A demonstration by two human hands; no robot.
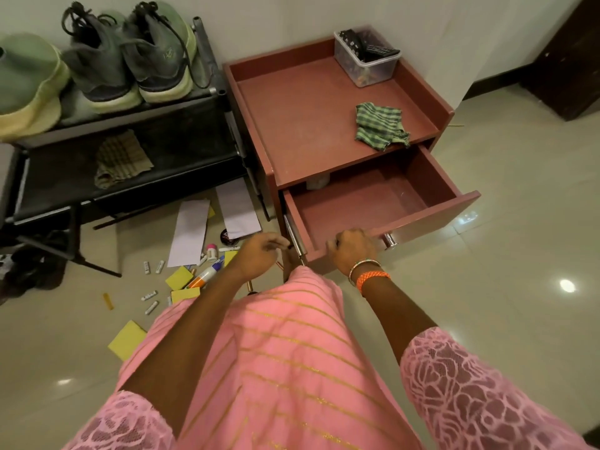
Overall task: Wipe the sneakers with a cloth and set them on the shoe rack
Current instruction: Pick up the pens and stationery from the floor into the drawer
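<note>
Two grey-green sneakers (97, 63) (159, 53) with pale soles stand side by side on the top shelf of the black shoe rack (207, 92), heels toward me. A green checked cloth (380, 126) lies crumpled on top of the red-brown cabinet (292, 125). A second, duller checked cloth (121, 159) lies on the rack's lower shelf. My right hand (352, 251) grips the front edge of the cabinet's open, empty drawer (431, 216). My left hand (259, 254) hovers by the drawer's left rail, fingers loosely curled, holding nothing that I can see.
A blurred green and pale yellow shoe (26, 82) fills the rack's far left. A clear plastic box (367, 60) sits at the cabinet's back. Papers (190, 232), yellow sticky notes (126, 339), batteries and a glue bottle (206, 276) litter the tiled floor. Dark shoes (35, 264) lie under the rack.
</note>
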